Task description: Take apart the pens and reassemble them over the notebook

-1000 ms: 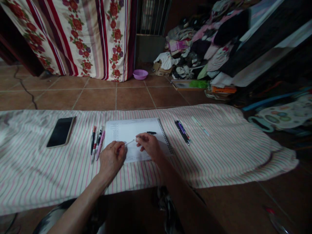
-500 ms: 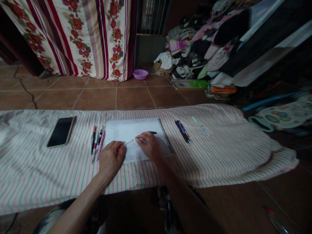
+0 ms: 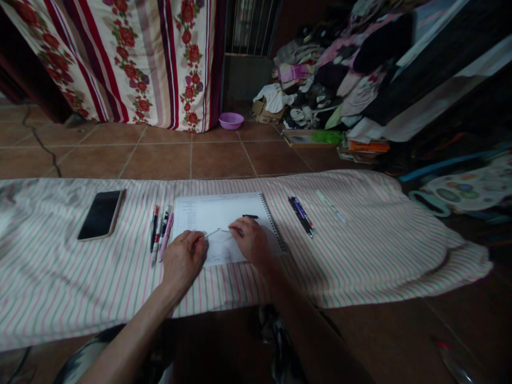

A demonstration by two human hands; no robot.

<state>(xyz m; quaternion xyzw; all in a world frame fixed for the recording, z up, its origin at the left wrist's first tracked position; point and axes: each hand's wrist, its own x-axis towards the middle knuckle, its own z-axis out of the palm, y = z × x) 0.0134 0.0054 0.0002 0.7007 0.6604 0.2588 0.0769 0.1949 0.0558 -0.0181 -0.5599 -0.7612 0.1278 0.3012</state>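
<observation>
A spiral notebook (image 3: pixel 224 205) with a printed table on its left side lies open under both hands. My left hand (image 3: pixel 183 256) pinches a thin pale rod (image 3: pixel 212 233) that looks like a pen refill, its tip pointing right over the page. My right hand (image 3: pixel 252 240) is closed on a small, dark, slim piece that looks like a pen part, mostly hidden by the fingers. The tips of the two pieces come close together; whether they touch I cannot tell. A black pen piece (image 3: pixel 250 216) lies on the page just beyond my right hand.
Several pens (image 3: pixel 160 234) lie left of the notebook, near a phone (image 3: pixel 101 215). To the right are dark and purple pens (image 3: pixel 302 216) and a pale green pen (image 3: pixel 331 206). Everything rests on a striped cloth (image 3: pixel 360 245). A purple basin (image 3: pixel 231 121) stands on the tiled floor.
My right hand has moved slightly right, away from the tip of the rod in my left hand. The left hand stays nearly where it was.
</observation>
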